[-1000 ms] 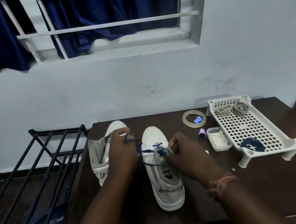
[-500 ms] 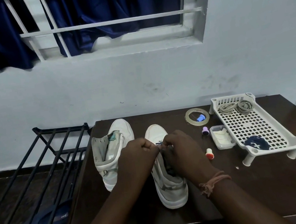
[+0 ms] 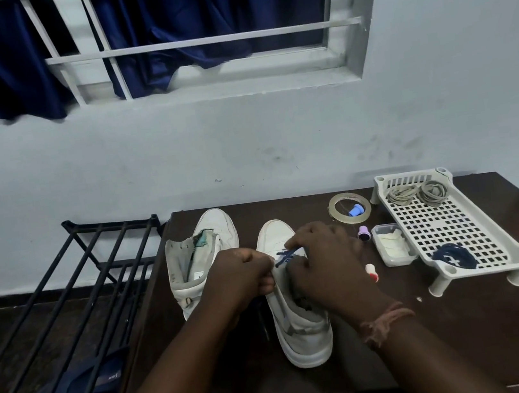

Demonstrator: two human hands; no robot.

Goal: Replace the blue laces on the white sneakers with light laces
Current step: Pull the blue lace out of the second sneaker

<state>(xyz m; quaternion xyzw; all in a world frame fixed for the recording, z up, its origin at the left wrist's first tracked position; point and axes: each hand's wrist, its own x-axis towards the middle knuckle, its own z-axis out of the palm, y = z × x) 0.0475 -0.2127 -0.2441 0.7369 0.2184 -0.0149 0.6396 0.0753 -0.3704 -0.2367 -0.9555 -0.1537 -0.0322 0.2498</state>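
Two white sneakers stand on the dark table [image 3: 473,326]. The left sneaker [image 3: 200,259] has no lace and gapes open. The right sneaker [image 3: 300,331] still carries a blue lace [image 3: 285,255] across its lower eyelets. My left hand [image 3: 241,276] is curled into a fist at the shoe's left side, gripping the lace. My right hand [image 3: 323,262] pinches the blue lace over the eyelets. Two coils of light laces [image 3: 418,194] lie at the far end of the white perforated tray [image 3: 479,231]. A removed blue lace [image 3: 454,256] lies bundled at its near end.
A tape roll [image 3: 337,210] with a blue cap inside, a purple spool [image 3: 363,233], a small plastic box [image 3: 391,244] and a red-white spool [image 3: 371,272] sit between shoe and tray. A black metal rack [image 3: 73,291] stands left of the table, with blue cloth under it.
My left hand came back from the left toward the right sneaker, and both hands now meet over its eyelets. The blue lace shows again between my fingers.
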